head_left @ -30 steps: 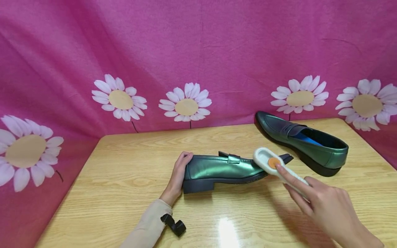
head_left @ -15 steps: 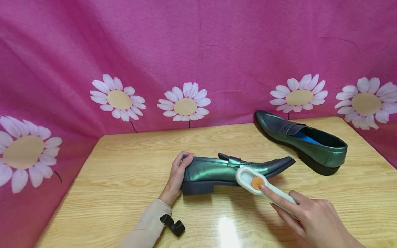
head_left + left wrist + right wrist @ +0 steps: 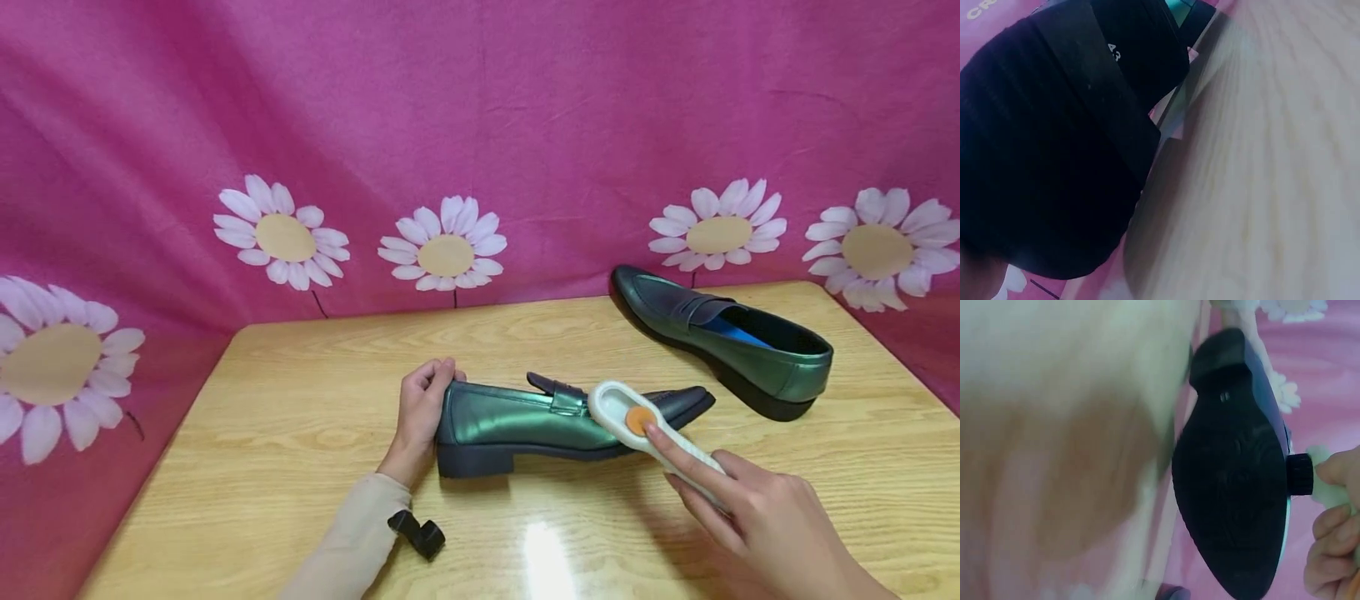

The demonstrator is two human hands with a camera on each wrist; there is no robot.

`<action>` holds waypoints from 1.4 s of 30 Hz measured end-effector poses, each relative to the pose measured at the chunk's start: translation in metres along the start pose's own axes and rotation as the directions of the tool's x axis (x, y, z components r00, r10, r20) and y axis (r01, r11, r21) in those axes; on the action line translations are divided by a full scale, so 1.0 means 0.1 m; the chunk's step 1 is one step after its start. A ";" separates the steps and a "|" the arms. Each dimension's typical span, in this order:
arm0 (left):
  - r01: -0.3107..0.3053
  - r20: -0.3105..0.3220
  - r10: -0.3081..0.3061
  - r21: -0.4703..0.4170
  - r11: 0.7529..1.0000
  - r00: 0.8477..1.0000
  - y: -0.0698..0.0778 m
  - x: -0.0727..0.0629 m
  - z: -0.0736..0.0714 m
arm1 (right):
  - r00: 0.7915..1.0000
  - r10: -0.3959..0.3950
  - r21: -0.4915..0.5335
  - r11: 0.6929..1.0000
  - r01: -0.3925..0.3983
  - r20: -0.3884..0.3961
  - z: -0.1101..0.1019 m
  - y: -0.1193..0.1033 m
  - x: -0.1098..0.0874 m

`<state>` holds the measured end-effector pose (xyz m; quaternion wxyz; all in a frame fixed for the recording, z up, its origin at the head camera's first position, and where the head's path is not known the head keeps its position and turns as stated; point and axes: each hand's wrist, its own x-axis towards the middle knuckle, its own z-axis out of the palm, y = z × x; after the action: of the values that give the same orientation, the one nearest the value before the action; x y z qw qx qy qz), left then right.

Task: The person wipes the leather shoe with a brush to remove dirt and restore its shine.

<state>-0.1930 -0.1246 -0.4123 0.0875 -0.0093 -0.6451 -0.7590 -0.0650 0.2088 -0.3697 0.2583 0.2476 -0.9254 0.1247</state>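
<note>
My left hand grips the heel end of a metallic green loafer, its toe pointing right. The left wrist view is mostly filled by the loafer's black sole. In my right hand is a white-handled shoe brush, index finger on its orange button. Its head overlaps the front side of the shoe in the head view. The right wrist view shows the brush's dark bristles against the upper, beside the sole.
A second green loafer with a blue insole stands at the back right of the wooden table. A pink cloth printed with daisies hangs behind and along the sides. A black strap sticks out from the left sleeve.
The brush slid left and down along the shoe's side, then partway back to the right and up. My left hand keeps hold of the heel with slightly shifted fingers.
</note>
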 end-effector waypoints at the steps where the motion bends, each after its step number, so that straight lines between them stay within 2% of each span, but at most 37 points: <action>1: -0.001 0.003 0.001 0.005 1.000 1.000 0.01 0.01 0.00 | 1.000 0.001 0.005 1.000 -0.001 0.010 0.00 -0.02 -0.01; 4: 0.010 -0.004 -0.010 0.027 1.000 1.000 0.01 0.02 -0.04 | 1.000 0.017 -0.022 1.000 -0.017 0.000 -0.01 0.00 0.00; 10: 0.016 -0.061 -0.015 0.025 1.000 0.998 0.04 0.05 -0.15 | 0.991 0.127 -0.086 0.988 -0.130 -0.036 -0.09 0.17 0.06; 13: -0.007 -0.055 0.007 0.010 1.000 0.998 0.06 0.07 -0.18 | 0.993 0.106 -0.053 0.993 -0.109 -0.052 -0.08 0.16 0.08; 17: -0.019 -0.032 0.019 -0.004 1.000 0.999 0.06 0.09 -0.17 | 1.000 0.025 0.023 0.999 -0.025 -0.013 -0.01 0.03 0.07; 19: -0.021 -0.030 0.021 -0.006 1.000 0.999 0.06 0.09 -0.17 | 1.000 0.017 0.038 0.999 -0.018 0.018 0.00 -0.02 0.05; 21: -0.016 -0.034 0.015 -0.011 1.000 0.999 0.06 0.09 -0.16 | 1.000 0.020 0.026 0.999 -0.020 0.007 0.01 -0.01 0.04; 25: -0.016 -0.042 0.015 -0.015 1.000 0.999 0.04 0.09 -0.15 | 0.993 0.108 -0.040 0.993 -0.111 -0.054 -0.03 0.19 0.06; 30: -0.044 -0.067 0.043 -0.008 0.999 0.997 0.03 0.07 -0.15 | 0.975 0.218 -0.081 0.972 -0.220 -0.035 -0.07 0.41 0.03; 34: -0.059 -0.078 0.058 -0.010 0.998 0.995 0.04 0.07 -0.14 | 0.983 0.177 -0.044 0.983 -0.179 -0.044 -0.05 0.37 0.02; 39: -0.062 -0.084 0.061 -0.017 0.998 0.995 0.03 0.07 -0.15 | 0.995 0.094 0.009 0.996 -0.094 -0.032 0.00 0.13 -0.01; 42: -0.058 -0.087 0.056 -0.024 0.998 0.995 0.02 0.07 -0.15 | 0.996 0.085 0.006 0.996 -0.085 -0.024 0.02 0.09 -0.02</action>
<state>-0.1982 -0.1405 -0.4119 0.1367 0.0038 -0.6300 -0.7645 -0.0689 0.2164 -0.3733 0.2635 0.2069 -0.9316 0.1410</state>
